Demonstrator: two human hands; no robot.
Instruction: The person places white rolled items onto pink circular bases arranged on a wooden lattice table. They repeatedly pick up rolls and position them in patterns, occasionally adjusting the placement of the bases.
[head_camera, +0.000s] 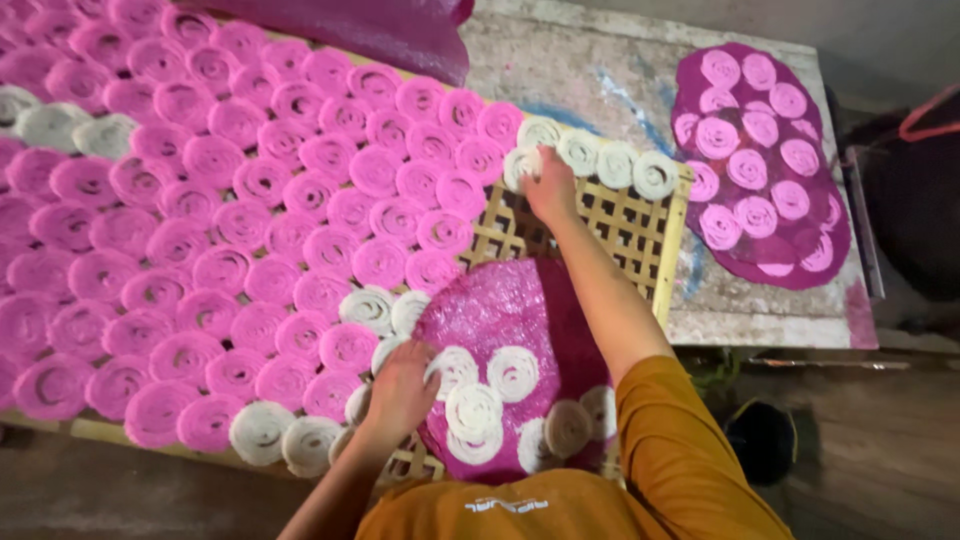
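The right hand, fingers pinched on a white spiral disc of coiled noodle-like strands, sets it on the woven bamboo lattice tray at upper centre, beside the pink spirals. The left hand, fingers spread, rests at the edge of the round magenta mat bearing more white spirals at lower centre. To do this well, I judge, lower the disc flat, edge touching its neighbours, and steady the mat.

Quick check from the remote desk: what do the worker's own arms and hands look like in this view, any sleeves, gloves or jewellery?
Both arms are bare from the upper arm down. The left hand and right hand wear no gloves, and no rings, watch or bracelets show. The only clothing visible is a mustard-orange short-sleeved shirt with a small white printed marking near the collar.
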